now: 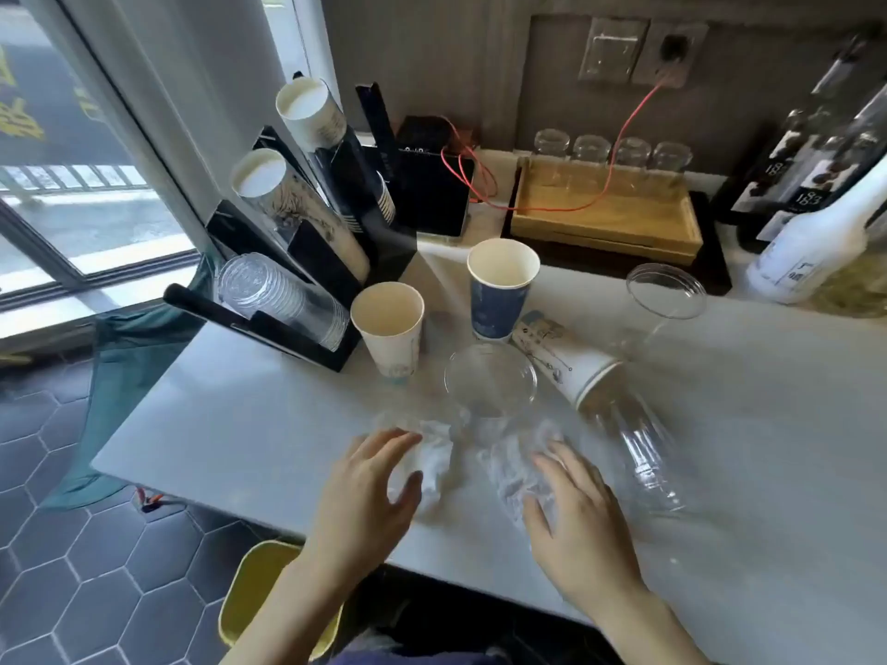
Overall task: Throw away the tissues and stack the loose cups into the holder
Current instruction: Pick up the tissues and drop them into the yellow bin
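Observation:
Two crumpled white tissues lie near the table's front edge. My left hand (369,491) curls over the left tissue (432,453), fingers spread around it. My right hand (576,511) rests on the right tissue (513,467); I cannot tell if either is lifted. Behind them stand a clear plastic cup (489,381), a white paper cup (391,328) and a blue paper cup (501,290). A patterned paper cup (561,357) lies on its side. Two more clear cups, one lying (638,453) and one upright (665,290), are at the right. The black cup holder (307,232) at the left carries stacked cups.
A yellow bin (259,587) sits on the floor below the table's front edge, under my left arm. A wooden tray (605,218) with glass jars, a black device with a red cable (432,189) and bottles (816,232) line the back. A window is at the left.

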